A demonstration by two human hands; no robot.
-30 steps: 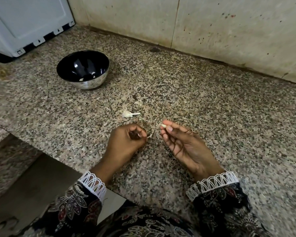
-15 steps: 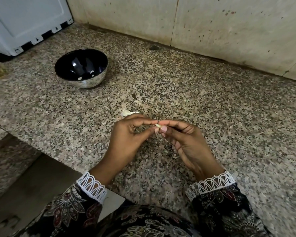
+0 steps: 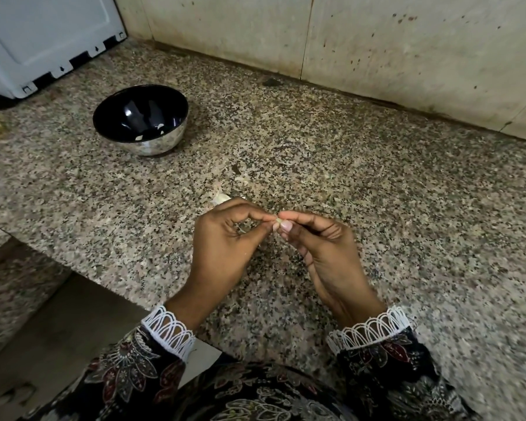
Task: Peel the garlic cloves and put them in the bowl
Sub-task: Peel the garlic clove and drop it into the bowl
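Note:
A small pale garlic clove (image 3: 277, 221) is pinched between the fingertips of both hands, just above the granite counter (image 3: 377, 208). My left hand (image 3: 225, 241) holds it with thumb and forefinger from the left. My right hand (image 3: 322, 247) pinches it from the right, thumbnail against the clove. A steel bowl (image 3: 140, 120) with a dark inside stands at the back left, holding a few pale pieces. A whitish garlic piece (image 3: 220, 198) lies on the counter just behind my left hand, partly hidden by it.
A white appliance (image 3: 43, 41) stands at the far left corner behind the bowl. A stained tiled wall (image 3: 377, 41) runs along the back. The counter's front edge (image 3: 73, 268) drops off at the lower left. Small skin scraps (image 3: 240, 177) lie behind my hands.
My hands were apart a second ago, with the clove in my right fingertips. My left hand has come across to it, and both now pinch the clove together.

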